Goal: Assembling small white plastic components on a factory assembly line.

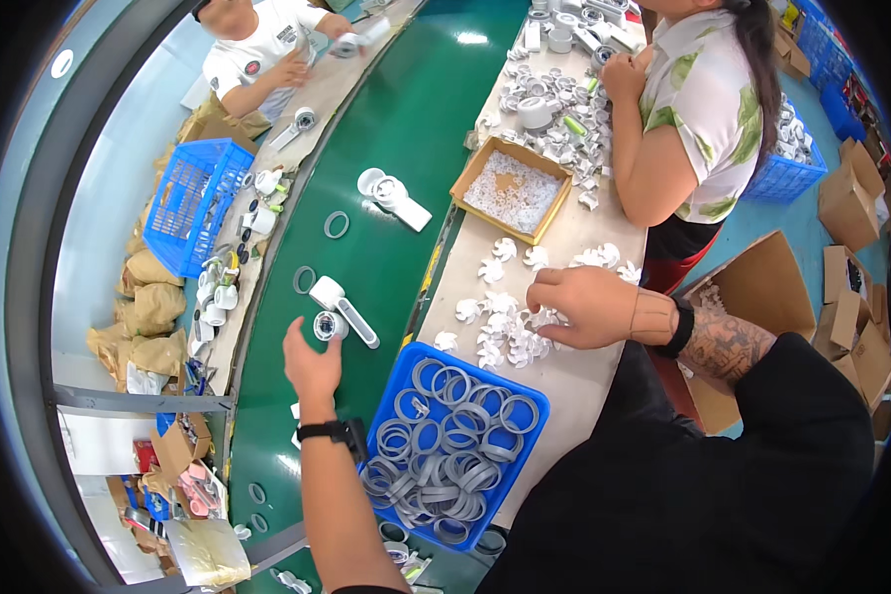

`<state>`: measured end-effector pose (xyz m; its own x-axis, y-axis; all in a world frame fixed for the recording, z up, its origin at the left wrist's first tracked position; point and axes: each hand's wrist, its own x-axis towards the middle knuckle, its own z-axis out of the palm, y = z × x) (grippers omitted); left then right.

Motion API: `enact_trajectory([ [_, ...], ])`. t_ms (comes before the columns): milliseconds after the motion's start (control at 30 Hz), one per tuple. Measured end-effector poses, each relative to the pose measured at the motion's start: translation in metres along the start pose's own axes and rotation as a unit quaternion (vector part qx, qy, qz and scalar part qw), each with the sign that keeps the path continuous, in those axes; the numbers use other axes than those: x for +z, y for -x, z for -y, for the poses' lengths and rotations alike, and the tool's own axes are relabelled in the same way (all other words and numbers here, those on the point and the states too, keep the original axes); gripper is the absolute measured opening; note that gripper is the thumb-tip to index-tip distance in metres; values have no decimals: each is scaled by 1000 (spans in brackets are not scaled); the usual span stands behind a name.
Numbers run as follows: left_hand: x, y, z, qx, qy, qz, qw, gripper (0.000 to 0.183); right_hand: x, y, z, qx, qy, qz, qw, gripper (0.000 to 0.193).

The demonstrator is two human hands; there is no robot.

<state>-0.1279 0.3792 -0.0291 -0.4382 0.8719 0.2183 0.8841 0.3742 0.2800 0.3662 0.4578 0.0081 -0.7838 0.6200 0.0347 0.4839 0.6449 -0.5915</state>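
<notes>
White plastic impellers (502,303) lie in a loose cluster on the bench (465,267), under and beside my right hand (592,305). Its fingers are curled downward over them; I cannot tell whether any impeller is gripped. My left hand (314,364) is over the green belt (406,129), thumb and forefinger parted, at the lower edge of a white handheld device (357,323) with a round head; contact with the thumb cannot be confirmed.

Surroundings: a blue tray (480,372) heaped with grey rings (445,492) stands between my forearms, occupying the space nearest me. Beyond the impellers sits a shallow cardboard box (490,220) of small white pieces. A second white device (396,201) lies farther up the belt. One co-worker (683,119) stands at the right beside a parts heap; another (262,69) handles a device across the belt.

Obscured: my right fingertips are partly lost among the white shapes. Both co-workers' heads are cut off by the upper edge. My black sleeve (802,416) covers the lower right. Parts below the tray are partly hidden.
</notes>
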Motion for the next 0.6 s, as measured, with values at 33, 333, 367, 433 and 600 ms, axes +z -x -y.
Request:
enact_trajectory([
  [33,11,-2,3,-20,25,10,999,73,4,-1,3,-26,-2,-7,1000,29],
  [333,-7,33,6,-227,470,127,843,48,13,1,20,-52,-50,3,997,32],
  [367,-25,42,-20,-247,531,149,796,45,14,-1,22,-55,-56,-12,997,33],
  [433,-56,72,-44,-274,599,134,740,43,18,-20,46,-92,-90,-42,991,35],
  [600,-90,135,-87,-291,755,113,577,49,24,-66,136,-180,-176,-120,960,47],
])
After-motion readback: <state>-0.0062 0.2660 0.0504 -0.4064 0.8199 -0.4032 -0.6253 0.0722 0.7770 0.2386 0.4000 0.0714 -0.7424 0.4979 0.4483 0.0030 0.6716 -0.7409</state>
